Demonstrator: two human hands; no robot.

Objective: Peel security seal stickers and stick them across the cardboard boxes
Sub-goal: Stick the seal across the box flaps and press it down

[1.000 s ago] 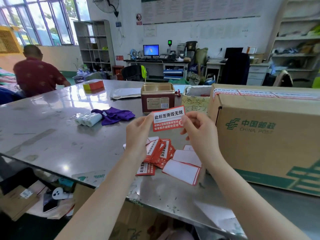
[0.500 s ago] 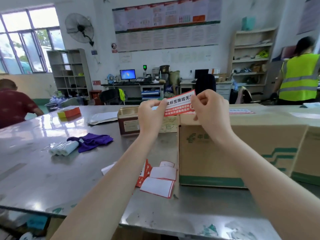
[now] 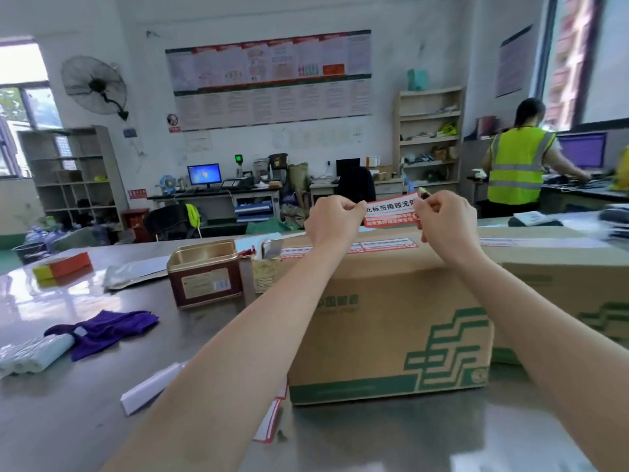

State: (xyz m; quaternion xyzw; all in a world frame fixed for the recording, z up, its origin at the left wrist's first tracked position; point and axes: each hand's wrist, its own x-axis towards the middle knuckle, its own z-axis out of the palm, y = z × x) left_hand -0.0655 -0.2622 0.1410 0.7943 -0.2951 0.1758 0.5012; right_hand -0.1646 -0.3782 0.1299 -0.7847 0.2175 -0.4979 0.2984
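Observation:
A red-and-white security seal sticker (image 3: 390, 212) hangs in the air above the cardboard box (image 3: 384, 321). My left hand (image 3: 335, 221) pinches its left end and my right hand (image 3: 446, 221) pinches its right end. The brown box has green postal markings and stands on the steel table (image 3: 85, 396) right in front of me. Along its top seam lie stuck seal stickers (image 3: 388, 246). White backing papers (image 3: 269, 422) lie on the table by the box's lower left corner, partly hidden by my left forearm.
A second cardboard box (image 3: 571, 284) stands to the right of the first. A maroon tin (image 3: 204, 274), a purple cloth (image 3: 109, 327), a white plastic roll (image 3: 32, 356) and an orange box (image 3: 63, 269) lie to the left. A person in a yellow vest (image 3: 519, 165) works at the back right.
Both hands have lifted the sticker from over the pile on the table up to above the box's top. The view has swung up and to the right.

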